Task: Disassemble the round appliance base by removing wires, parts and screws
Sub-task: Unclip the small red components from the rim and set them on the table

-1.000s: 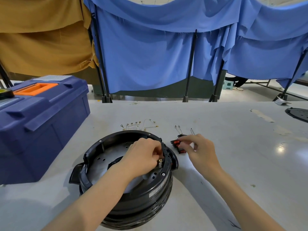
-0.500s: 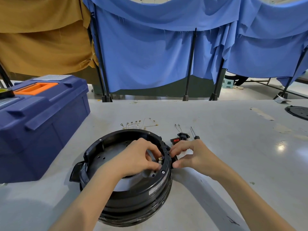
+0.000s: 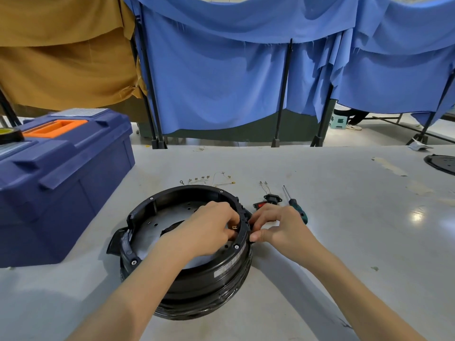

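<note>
The round appliance base [image 3: 209, 284] is set on the desk [image 3: 344, 242] toward the near edge, left of the middle. A small brass-terminal part [image 3: 234, 227] just inside its right rim is pinched by the curled fingers of the left hand [image 3: 209, 227]. The outside of that rim is pinched between thumb and fingers of the right hand [image 3: 280, 227]. A screwdriver [image 3: 296, 209], a red switch [image 3: 259, 206] and loose screws [image 3: 199, 178] are laid just behind the base. A blue toolbox [image 3: 61, 180] is seen at the left edge.
</note>
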